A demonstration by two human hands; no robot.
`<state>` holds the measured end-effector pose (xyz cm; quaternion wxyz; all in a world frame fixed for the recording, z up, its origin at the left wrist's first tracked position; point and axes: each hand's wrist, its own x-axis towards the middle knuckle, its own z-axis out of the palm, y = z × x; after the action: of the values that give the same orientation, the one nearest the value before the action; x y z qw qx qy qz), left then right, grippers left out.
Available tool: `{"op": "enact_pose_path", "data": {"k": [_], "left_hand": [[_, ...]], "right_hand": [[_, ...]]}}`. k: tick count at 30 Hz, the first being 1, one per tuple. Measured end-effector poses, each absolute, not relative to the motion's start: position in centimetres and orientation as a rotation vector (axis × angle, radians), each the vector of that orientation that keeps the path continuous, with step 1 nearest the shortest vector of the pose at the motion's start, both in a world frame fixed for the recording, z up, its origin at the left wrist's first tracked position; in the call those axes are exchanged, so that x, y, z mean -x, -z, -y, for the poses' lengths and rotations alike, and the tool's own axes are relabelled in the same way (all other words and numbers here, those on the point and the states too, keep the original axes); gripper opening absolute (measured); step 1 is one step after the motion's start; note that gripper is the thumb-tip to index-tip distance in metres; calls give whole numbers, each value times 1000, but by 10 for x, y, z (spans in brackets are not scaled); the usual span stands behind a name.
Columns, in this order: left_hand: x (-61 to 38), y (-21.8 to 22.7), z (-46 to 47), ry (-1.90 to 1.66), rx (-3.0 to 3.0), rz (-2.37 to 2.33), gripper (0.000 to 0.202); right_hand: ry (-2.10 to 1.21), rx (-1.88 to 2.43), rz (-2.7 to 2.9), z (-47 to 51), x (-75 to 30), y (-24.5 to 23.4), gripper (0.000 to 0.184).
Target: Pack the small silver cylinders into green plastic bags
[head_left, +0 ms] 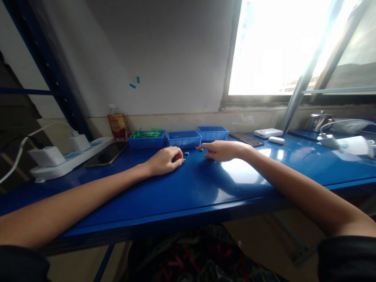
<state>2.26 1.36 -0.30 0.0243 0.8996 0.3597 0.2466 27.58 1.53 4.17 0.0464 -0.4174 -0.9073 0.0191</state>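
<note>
My left hand [167, 160] rests on the blue table with its fingers curled towards the thumb. A tiny pale spot shows at the thumb tip; whether it is a nail or a held piece I cannot make out. Just beyond those fingertips lies a small metal screw-like piece [187, 153]. To its right, my right hand [219, 150] reaches in with the index finger stretched out and the thumb apart from it. Another small metal piece [201, 150] lies under that index finger. Behind the hands stands a blue bin [184, 144], with a second blue bin [213, 137] to its right.
A blue bin [147, 143] of green pieces stands at the back left, before a bottle and a carton [119, 127]. Left are a phone [107, 155] and a power strip [73, 156]. Right are a dark flat device [246, 139], a white box [268, 133] and a white case [276, 140].
</note>
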Motion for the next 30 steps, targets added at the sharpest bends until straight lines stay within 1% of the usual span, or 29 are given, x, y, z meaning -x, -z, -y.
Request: {"op": "enact_pose_path", "data": {"k": [5, 9, 13, 17, 20, 23, 25, 27, 30], "left_hand": [[-22, 4, -15, -728, -2815, -1084, 22], [-23, 2, -11, -743, -2834, -1088, 21], [-23, 0, -6, -824, -2951, -1116, 20], [-26, -2, 3, -916, -3004, -1108, 20], [-32, -3, 11, -1037, -2772, -1121, 23], [-39, -4, 16, -1122, -2376, -1146, 28], [-42, -5, 17, -1125, -2187, -1115, 30], [-44, -5, 17, -1104, -2100, -1069, 32], [-45, -6, 18, -1061, -2090, -1032, 35]], "right_hand": [[-27, 1159, 2842, -13, -271, -40, 33], [73, 1104, 2831, -9, -259, -29, 26], [149, 1149, 2724, -6, -253, -26, 28], [230, 1179, 2479, -11, -262, -39, 28], [262, 1136, 2353, -14, -268, -45, 25], [222, 988, 2384, -9, -264, -42, 21], [205, 865, 2434, -2, -258, -37, 23], [207, 766, 2466, 3, -251, -32, 26], [211, 675, 2476, 7, -246, -27, 23]]}}
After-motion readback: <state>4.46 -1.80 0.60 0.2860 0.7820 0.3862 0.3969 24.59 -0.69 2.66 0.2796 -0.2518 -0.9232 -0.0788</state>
